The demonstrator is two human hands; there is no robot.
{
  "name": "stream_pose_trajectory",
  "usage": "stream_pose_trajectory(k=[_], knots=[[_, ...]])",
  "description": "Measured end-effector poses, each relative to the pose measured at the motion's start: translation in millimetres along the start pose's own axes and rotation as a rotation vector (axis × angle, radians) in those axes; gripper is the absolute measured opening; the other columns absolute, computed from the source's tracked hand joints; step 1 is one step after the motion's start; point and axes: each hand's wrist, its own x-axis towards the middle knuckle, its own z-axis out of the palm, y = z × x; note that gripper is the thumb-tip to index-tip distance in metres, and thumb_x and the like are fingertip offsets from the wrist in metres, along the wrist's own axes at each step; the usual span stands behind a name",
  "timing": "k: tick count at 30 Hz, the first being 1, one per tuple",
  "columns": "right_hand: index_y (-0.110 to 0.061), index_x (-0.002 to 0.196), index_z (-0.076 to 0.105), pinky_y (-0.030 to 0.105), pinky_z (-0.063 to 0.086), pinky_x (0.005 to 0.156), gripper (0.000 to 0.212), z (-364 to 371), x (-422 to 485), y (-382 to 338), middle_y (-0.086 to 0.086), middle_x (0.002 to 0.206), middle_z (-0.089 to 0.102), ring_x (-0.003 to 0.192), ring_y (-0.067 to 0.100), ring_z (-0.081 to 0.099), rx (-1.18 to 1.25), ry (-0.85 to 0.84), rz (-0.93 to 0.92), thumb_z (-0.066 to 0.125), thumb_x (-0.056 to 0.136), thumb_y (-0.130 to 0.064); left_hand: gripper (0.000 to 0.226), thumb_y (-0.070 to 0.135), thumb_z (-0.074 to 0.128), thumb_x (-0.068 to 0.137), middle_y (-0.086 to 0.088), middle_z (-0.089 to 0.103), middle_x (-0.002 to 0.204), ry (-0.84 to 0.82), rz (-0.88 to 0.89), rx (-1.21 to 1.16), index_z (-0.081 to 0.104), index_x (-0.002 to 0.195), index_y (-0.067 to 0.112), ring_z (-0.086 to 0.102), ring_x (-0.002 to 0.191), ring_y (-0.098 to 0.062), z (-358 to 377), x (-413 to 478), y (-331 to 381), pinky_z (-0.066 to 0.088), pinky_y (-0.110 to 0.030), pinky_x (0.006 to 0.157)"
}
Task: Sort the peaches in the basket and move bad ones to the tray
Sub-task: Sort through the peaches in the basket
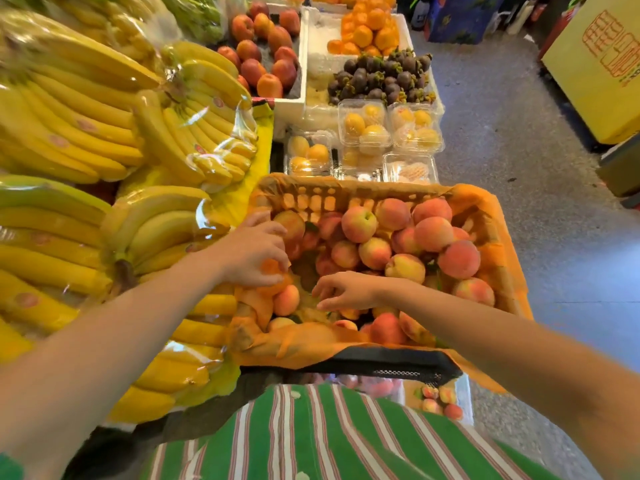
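Observation:
An orange-lined basket (498, 237) in front of me holds several pink-yellow peaches (433, 233), piled high on the right side and sparse on the left. My left hand (252, 251) reaches into the basket's left side, its fingers curled round an orange peach (272, 266) against the liner. My right hand (346, 289) hovers low over the basket's near middle, fingers spread and loosely bent above a peach (349, 313), holding nothing. A white tray (465, 393) below the basket at the lower right holds a few small peaches (441, 400).
Wrapped banana bunches (86, 133) crowd the stand to the left. Behind the basket stand clear boxes of yellow fruit (363, 133), mangosteens (381, 77), oranges (370, 29) and nectarines (266, 53). Grey floor (536, 168) and a yellow carton (599, 64) lie to the right.

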Motion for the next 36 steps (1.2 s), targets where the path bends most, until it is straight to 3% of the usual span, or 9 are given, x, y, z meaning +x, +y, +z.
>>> stream_pose_trajectory(k=[8, 14, 18, 21, 24, 27, 30, 33, 36], knots=[[-0.017, 0.111, 0.062, 0.037, 0.046, 0.070, 0.023, 34.7, 49.6, 12.9, 0.009, 0.106, 0.065, 0.095, 0.031, 0.061, -0.574, -0.259, 0.008, 0.053, 0.089, -0.015, 0.028, 0.044, 0.054, 0.085, 0.010, 0.068, 0.080, 0.205, 0.010, -0.143, 0.071, 0.072, 0.026, 0.060, 0.100, -0.015, 11.2, -19.0, -3.7, 0.018, -0.045, 0.117], [-0.018, 0.130, 0.051, 0.049, 0.022, 0.105, 0.038, 28.0, 51.2, 14.4, 0.008, 0.124, 0.054, 0.123, 0.028, 0.036, -0.961, -0.454, -0.020, 0.050, 0.093, -0.014, 0.028, 0.041, 0.052, 0.087, 0.009, 0.068, 0.081, 0.224, -0.007, -0.187, 0.073, 0.075, 0.025, 0.059, 0.099, -0.014, 14.1, -19.2, -5.9, 0.017, -0.043, 0.118], [-0.021, 0.128, 0.052, 0.044, 0.025, 0.098, 0.042, 22.8, 46.4, 20.3, 0.005, 0.118, 0.057, 0.115, 0.027, 0.044, -0.957, -0.408, -0.127, 0.060, 0.087, -0.021, 0.027, 0.041, 0.053, 0.087, 0.010, 0.068, 0.082, 0.220, -0.010, -0.195, 0.073, 0.076, 0.026, 0.059, 0.099, -0.014, 15.3, -19.1, -7.0, 0.017, -0.045, 0.117], [-0.020, 0.118, 0.055, 0.036, 0.031, 0.087, 0.041, 15.6, 45.9, 21.5, 0.002, 0.111, 0.059, 0.103, 0.024, 0.052, -0.754, -0.284, -0.168, 0.067, 0.082, -0.036, 0.028, 0.042, 0.053, 0.087, 0.009, 0.069, 0.083, 0.224, -0.012, -0.208, 0.073, 0.077, 0.026, 0.059, 0.099, -0.014, 15.2, -19.1, -6.5, 0.017, -0.044, 0.117], [-0.022, 0.126, 0.054, 0.033, 0.047, 0.084, 0.055, -2.5, 37.4, 16.6, -0.003, 0.116, 0.058, 0.100, 0.017, 0.055, -0.284, -0.123, -0.064, 0.072, 0.079, -0.045, 0.028, 0.045, 0.051, 0.087, 0.009, 0.069, 0.087, 0.219, -0.019, -0.212, 0.073, 0.083, 0.027, 0.058, 0.102, -0.013, 13.4, -18.6, -5.5, 0.016, -0.043, 0.118], [-0.016, 0.125, 0.057, 0.032, 0.047, 0.089, 0.043, -20.1, 21.3, 5.2, -0.006, 0.111, 0.059, 0.105, 0.016, 0.056, 0.199, -0.061, -0.008, 0.063, 0.090, -0.040, 0.030, 0.052, 0.053, 0.085, 0.008, 0.065, 0.099, 0.213, -0.024, -0.195, 0.069, 0.097, 0.030, 0.056, 0.109, -0.014, 11.3, -16.5, -4.0, 0.014, -0.044, 0.118], [-0.004, 0.126, 0.054, 0.041, 0.045, 0.101, 0.041, -25.2, 10.7, -2.0, 0.018, 0.119, 0.061, 0.112, 0.033, 0.058, 0.600, -0.028, 0.032, 0.049, 0.099, -0.034, 0.054, 0.069, 0.055, 0.077, 0.007, 0.062, 0.109, 0.213, -0.032, -0.152, 0.061, 0.115, 0.030, 0.052, 0.115, -0.013, 9.4, -12.3, 0.9, 0.013, -0.042, 0.118], [-0.014, 0.117, 0.059, 0.047, 0.041, 0.103, 0.040, -24.5, 8.5, -7.3, 0.021, 0.111, 0.065, 0.104, 0.035, 0.060, 0.800, -0.067, -0.001, 0.042, 0.096, -0.043, 0.082, 0.082, 0.052, 0.067, 0.005, 0.060, 0.112, 0.155, -0.030, -0.176, 0.053, 0.129, 0.028, 0.048, 0.120, -0.013, 6.2, -6.4, 10.2, 0.008, -0.040, 0.117], [-0.008, 0.111, 0.063, 0.040, 0.045, 0.098, 0.050, -26.4, 8.0, -12.7, 0.016, 0.106, 0.067, 0.101, 0.028, 0.060, 0.843, -0.115, -0.023, 0.036, 0.098, -0.048, 0.081, 0.078, 0.060, 0.066, 0.001, 0.061, 0.111, 0.168, -0.057, -0.214, 0.056, 0.127, 0.026, 0.049, 0.118, -0.014, 3.4, -0.8, 15.6, 0.007, -0.038, 0.117]])
